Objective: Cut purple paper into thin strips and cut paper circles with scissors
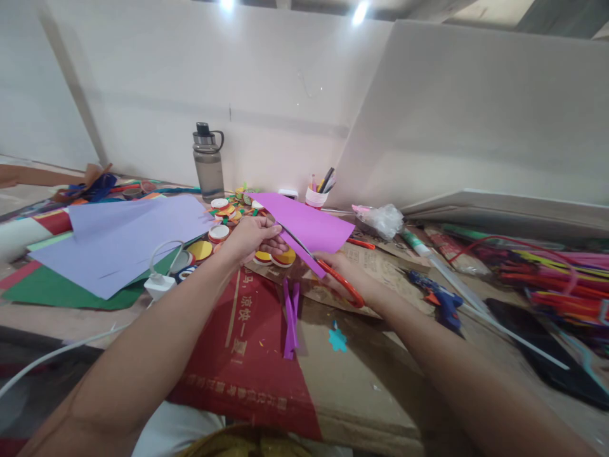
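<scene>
My left hand [254, 238] is closed on the left edge of a purple paper sheet [311, 222], which it holds up above the table. In my right hand [345, 276] are scissors with orange-red handles [346, 287]. Their blades lie along the sheet's near edge, where a narrow band of paper hangs toward me. Below, several cut purple paper strips [291, 320] rest on the red and brown cardboard [252, 381]. To their right lies a small turquoise paper flower [337, 339]. Just past my left hand sit round yellow and white discs [284, 257].
Lavender paper [128, 235] and green sheets lie at left, beside a white charger [159, 285] with its cable. A water bottle [208, 168] and a pen cup [316, 197] stand by the wall. At right are a blue glue gun [435, 298], a phone [542, 349] and colourful craft sticks [552, 273].
</scene>
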{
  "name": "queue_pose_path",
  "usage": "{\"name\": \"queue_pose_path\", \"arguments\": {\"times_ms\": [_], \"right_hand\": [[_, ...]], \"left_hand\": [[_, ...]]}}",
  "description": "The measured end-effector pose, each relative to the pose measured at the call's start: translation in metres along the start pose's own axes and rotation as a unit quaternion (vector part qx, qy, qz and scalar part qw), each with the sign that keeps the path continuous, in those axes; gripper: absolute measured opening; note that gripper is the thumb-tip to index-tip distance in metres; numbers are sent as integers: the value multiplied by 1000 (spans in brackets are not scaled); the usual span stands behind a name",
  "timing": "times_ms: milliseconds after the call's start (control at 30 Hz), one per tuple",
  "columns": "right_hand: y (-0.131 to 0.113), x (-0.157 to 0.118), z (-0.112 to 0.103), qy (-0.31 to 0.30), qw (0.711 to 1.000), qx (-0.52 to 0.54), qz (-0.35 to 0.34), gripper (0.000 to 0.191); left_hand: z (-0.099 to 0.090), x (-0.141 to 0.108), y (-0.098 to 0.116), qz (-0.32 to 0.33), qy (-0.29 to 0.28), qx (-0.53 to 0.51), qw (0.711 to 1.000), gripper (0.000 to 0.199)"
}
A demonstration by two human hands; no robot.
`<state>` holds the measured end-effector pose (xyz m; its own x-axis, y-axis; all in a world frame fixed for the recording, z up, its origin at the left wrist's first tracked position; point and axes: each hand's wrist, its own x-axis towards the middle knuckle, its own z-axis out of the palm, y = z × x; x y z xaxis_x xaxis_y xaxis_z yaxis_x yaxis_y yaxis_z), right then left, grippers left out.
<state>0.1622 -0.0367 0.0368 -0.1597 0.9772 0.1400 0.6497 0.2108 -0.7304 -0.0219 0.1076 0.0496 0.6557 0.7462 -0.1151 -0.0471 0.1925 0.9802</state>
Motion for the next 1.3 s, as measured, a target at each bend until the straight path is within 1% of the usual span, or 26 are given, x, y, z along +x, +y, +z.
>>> {"name": "queue_pose_path", "arguments": {"times_ms": [67,200,333,467,600,767,933,1100,1300], "right_hand": [[-1,-1,0,5,1000,-2,-7,10],[-4,-3,0,2,1000,18,7,21],[3,-1,-2,-11,1000,29,0,24],[10,4,-3,-16,1000,15,-11,22],[5,9,-3,-3,1000,19,-20,13],[-2,8,-4,12,1000,-4,-25,12],[3,9,-9,1,999,-13,-31,17],[9,14,-12,-7,998,-43,-39,16],[7,16,-11,5,998,-42,-44,12]], "left_hand": [[0,0,1,1,0,0,1000,18],[-1,-1,1,2,-2,-2,1000,18],[-1,-1,2,2,-17,-4,1000,19],[-2,-1,4,-4,-17,-6,1000,17],[-3,-2,5,-4,-14,-11,1000,19],[-3,-2,5,-5,-13,-12,1000,19],[-1,-3,6,-13,-7,-9,1000,19],[0,-3,5,-16,-23,-8,1000,18],[-1,-3,6,-10,-24,-12,1000,17]]}}
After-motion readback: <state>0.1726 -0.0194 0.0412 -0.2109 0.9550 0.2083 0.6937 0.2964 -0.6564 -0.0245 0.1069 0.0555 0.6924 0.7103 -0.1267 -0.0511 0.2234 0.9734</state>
